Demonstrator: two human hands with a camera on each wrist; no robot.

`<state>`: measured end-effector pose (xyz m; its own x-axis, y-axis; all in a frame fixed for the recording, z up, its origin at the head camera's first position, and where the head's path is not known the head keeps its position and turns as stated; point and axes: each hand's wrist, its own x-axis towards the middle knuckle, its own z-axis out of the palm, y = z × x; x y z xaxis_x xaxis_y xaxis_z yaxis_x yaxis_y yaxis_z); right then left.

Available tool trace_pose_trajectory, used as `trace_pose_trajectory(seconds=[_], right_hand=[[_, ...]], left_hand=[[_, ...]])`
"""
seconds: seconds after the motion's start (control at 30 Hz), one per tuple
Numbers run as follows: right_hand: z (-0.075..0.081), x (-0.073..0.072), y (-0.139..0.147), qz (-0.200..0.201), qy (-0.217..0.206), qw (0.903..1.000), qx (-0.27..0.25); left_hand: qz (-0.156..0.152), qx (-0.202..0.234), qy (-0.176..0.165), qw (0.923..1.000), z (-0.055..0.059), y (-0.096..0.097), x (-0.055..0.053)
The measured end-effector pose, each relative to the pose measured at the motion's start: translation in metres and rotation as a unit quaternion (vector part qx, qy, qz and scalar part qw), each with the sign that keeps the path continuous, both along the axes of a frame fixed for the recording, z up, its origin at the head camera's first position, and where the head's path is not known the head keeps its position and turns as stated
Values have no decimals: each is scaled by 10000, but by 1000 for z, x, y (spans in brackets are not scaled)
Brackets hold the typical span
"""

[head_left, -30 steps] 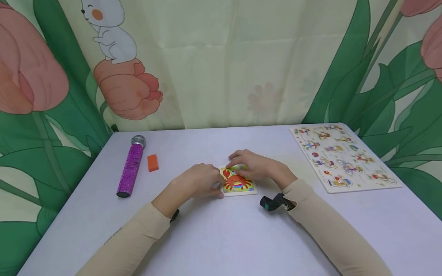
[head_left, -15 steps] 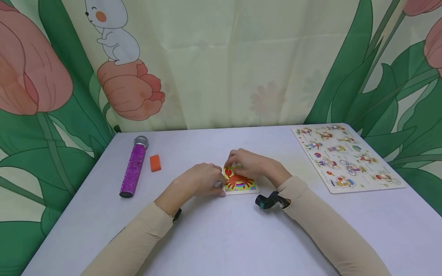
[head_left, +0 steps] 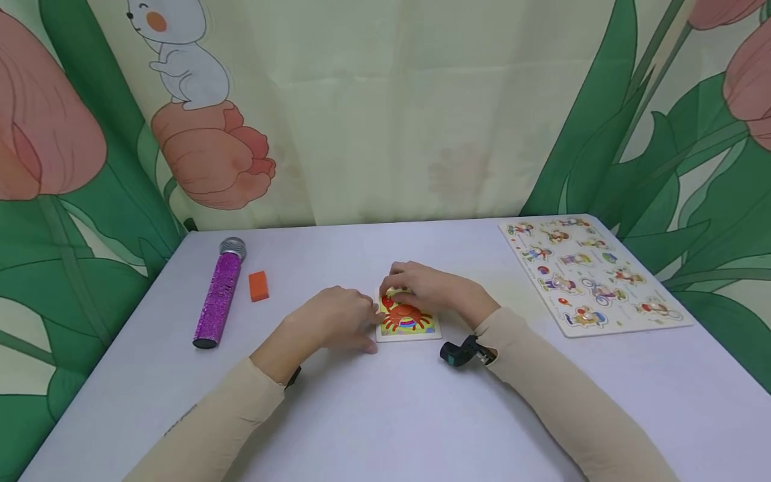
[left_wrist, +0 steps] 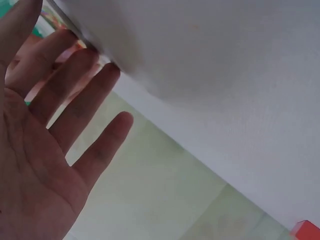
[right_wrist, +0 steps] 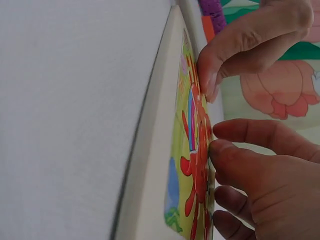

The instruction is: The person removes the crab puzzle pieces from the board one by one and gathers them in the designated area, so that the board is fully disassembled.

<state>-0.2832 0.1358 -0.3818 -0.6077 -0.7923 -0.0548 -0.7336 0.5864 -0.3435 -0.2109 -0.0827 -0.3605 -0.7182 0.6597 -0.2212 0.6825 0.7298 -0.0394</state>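
A small square puzzle (head_left: 412,323) lies flat on the white table, its picture a red crab with a rainbow belly on yellow. My left hand (head_left: 337,320) touches its left side; in the left wrist view the fingers of this left hand (left_wrist: 60,115) stretch fairly straight towards the puzzle's edge. Over the upper part of the puzzle rests my right hand (head_left: 430,288). In the right wrist view, the thumb and index tips of that right hand (right_wrist: 265,175) sit close together on the puzzle (right_wrist: 195,150); no loose piece shows between them.
A purple glitter microphone (head_left: 219,294) lies at the left, with an orange block (head_left: 258,286) beside it. At the right lies a large white board (head_left: 587,274) covered in cartoon figures. A printed curtain (head_left: 385,134) hangs behind the table's far edge (head_left: 349,226).
The right hand has shifted slightly leftward over the puzzle, towards its upper left corner, uncovering more of the crab. The left hand stays at the left side. The head view has swung slightly.
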Motion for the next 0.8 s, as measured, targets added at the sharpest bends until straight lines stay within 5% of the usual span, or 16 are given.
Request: trace_pose_trajectory(seconds=[0.33,0.8], right_hand=[[-2,3,-3,376,737,9946,630],[5,3,1,507,1010,9908,751]], left_hand=[[530,554,-800,9938,-3,-12,9],[459,653,-1179,9898,5,-13,12]])
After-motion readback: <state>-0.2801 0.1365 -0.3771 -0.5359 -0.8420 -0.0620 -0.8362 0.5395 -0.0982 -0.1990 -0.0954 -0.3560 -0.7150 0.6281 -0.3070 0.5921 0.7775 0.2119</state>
